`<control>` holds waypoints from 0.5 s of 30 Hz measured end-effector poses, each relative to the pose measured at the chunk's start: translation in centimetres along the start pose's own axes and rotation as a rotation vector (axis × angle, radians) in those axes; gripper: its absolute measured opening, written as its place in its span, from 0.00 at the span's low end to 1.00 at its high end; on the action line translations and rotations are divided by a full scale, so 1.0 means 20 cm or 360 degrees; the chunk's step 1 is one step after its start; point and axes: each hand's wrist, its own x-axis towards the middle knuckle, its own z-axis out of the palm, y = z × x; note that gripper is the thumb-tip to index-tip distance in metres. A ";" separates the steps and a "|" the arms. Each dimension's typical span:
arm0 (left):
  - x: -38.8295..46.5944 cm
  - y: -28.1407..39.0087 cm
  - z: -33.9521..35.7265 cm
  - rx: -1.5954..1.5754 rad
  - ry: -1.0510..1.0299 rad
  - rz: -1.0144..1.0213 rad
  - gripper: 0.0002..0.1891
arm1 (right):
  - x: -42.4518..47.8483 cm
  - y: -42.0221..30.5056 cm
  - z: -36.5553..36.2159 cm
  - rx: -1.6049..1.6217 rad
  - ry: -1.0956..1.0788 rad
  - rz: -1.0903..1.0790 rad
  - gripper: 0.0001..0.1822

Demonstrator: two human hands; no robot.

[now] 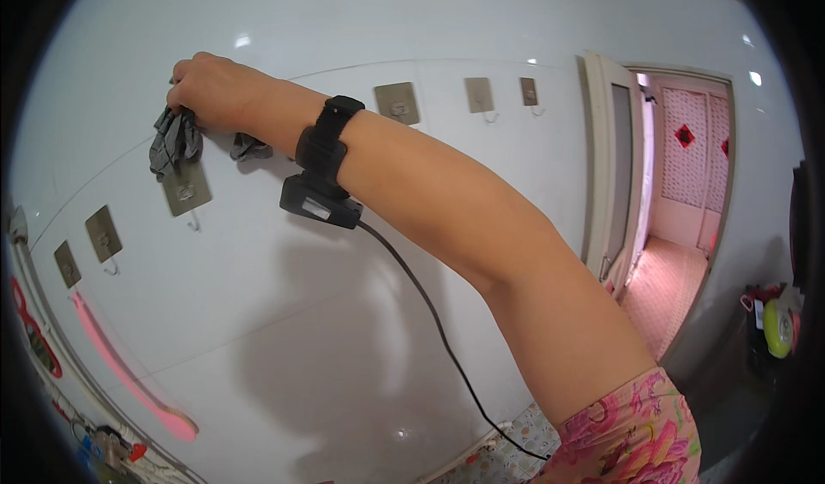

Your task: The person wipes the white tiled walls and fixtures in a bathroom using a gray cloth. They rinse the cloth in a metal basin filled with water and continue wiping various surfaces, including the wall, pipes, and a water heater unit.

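My right hand (209, 91), coming from the lower right with the arm stretched out, presses a crumpled grey cloth (175, 142) near the white tiled wall. The fingers are curled on the cloth, and its folds hang below them; another grey fold shows under the wrist. Just beneath is an adhesive wall hook (187, 191) on a square backing, partly covered by the cloth. A black strap with a small device (320, 204) and a cable is on my forearm. My left hand is out of view.
More adhesive hooks (397, 104) line the wall on both sides. A pink long-handled brush (132, 374) hangs at the left, near a red-framed mirror (40, 336) and pipes. An open door (609, 162) stands at the right, with bags and a green item (778, 329) beyond.
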 end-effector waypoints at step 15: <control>0.19 0.33 0.20 0.0098 -0.0220 0.0033 0.15 | -1.16 0.92 -1.00 -0.0549 -0.0245 0.0625 0.16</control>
